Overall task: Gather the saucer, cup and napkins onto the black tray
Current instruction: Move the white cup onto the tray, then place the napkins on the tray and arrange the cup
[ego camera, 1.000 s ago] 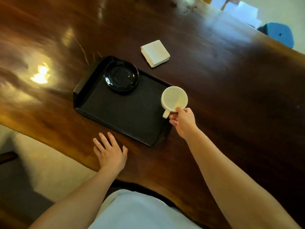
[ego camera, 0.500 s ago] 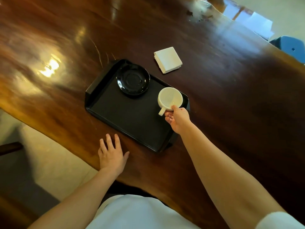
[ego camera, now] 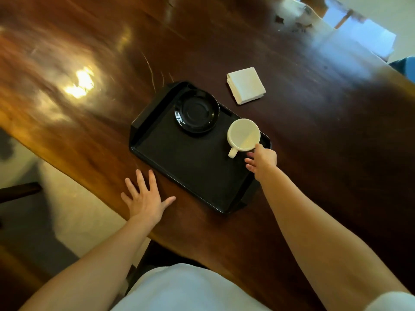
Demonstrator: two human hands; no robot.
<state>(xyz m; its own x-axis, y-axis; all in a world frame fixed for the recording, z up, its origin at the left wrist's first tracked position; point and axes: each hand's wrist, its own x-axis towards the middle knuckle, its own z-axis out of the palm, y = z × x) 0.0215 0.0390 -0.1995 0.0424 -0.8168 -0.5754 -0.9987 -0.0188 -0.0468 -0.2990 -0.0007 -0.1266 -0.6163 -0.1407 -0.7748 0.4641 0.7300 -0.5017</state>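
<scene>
The black tray [ego camera: 190, 171] lies on the dark wooden table. A black saucer [ego camera: 196, 111] sits in its far left corner. The white cup [ego camera: 243, 135] stands upright in the tray's far right corner, its handle pointing back toward me. My right hand [ego camera: 261, 160] is just behind the cup with fingers loosened and apart; one fingertip still touches the cup's side and the handle is free. A stack of white napkins [ego camera: 246, 85] rests on the table beyond the tray. My left hand [ego camera: 144, 198] lies flat on the table, fingers spread, beside the tray's near edge.
The table's near edge [ego camera: 74, 176] runs diagonally at the left, with pale floor below it. A blue chair [ego camera: 404, 66] and white objects [ego camera: 359, 39] stand past the table's far right edge. Glare patches shine on the wood at the left.
My right hand carried the cup leftward over the tray's right end, set it down in the far right corner and loosened its hold. The left hand stayed flat on the table.
</scene>
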